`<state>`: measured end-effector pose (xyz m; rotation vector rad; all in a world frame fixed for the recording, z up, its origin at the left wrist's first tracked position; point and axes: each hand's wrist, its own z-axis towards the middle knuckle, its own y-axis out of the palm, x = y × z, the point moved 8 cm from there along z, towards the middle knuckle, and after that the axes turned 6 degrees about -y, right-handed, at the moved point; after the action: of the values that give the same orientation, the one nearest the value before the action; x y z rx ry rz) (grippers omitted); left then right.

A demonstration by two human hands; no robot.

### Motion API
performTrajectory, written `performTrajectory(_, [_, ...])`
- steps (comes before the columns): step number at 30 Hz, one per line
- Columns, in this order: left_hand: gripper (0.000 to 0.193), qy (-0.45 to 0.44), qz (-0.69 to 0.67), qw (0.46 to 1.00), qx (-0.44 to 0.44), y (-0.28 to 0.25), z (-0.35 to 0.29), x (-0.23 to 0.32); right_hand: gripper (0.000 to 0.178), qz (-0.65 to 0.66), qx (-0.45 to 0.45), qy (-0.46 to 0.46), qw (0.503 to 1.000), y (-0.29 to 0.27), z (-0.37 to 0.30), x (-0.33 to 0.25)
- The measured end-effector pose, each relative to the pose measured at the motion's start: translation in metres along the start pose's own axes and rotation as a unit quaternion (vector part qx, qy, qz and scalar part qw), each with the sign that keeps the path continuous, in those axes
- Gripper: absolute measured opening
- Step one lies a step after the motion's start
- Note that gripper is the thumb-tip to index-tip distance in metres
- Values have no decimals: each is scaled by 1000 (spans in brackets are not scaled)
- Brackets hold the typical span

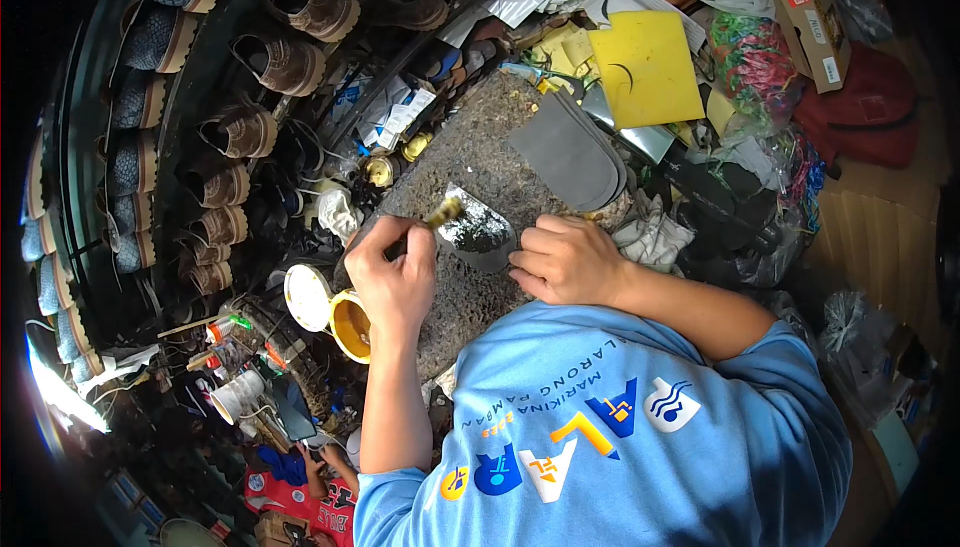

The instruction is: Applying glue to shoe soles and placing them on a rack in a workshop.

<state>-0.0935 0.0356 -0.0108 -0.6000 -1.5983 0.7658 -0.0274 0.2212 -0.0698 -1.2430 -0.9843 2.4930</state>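
In my left hand [392, 272] is a short brush [445, 212], its yellowish, crusted end over a sole-shaped piece [478, 230]. That piece lies on a rough, dark, crusted work block [425, 172] and shines as if wet. My right hand [568, 260] has its fingers curled down at the piece's right edge; its fingertips are partly hidden. Beyond it, a stack of grey sheets with rounded ends [570, 152] rests on the block. Beside my left wrist stands an open yellow tub [350, 325], with a round pale lid [307, 298] next to it.
Racks of brown shoes [280, 62] line the left. Yellow sheets [648, 67], a cardboard box [803, 12] and a bag of coloured strands [750, 57] crowd the far right. Thread spools [238, 397] are at lower left, near another person in red [290, 497].
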Motion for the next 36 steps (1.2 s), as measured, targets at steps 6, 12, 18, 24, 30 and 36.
performTrajectory(6, [12,-48,-31,997,-44,-2,-10,-12,14,1,3,3,1000,2,0,1])
performTrajectory(12, [11,-6,10,1000,18,-14,-18,-14,13,-3,-2,8,1000,1,1,0])
performTrajectory(18, [12,-41,16,997,55,-27,-13,-32,12,0,3,6,1000,2,-1,-1])
performTrajectory(24, [14,-92,-25,995,32,-36,-13,-20,13,-5,2,4,1000,1,0,1])
performTrajectory(30, [16,0,45,999,-5,-35,-9,-23,15,-6,4,3,1000,2,1,-1])
performTrajectory(36, [17,5,87,994,-66,-30,-3,-17,15,-12,4,5,1000,2,0,0])
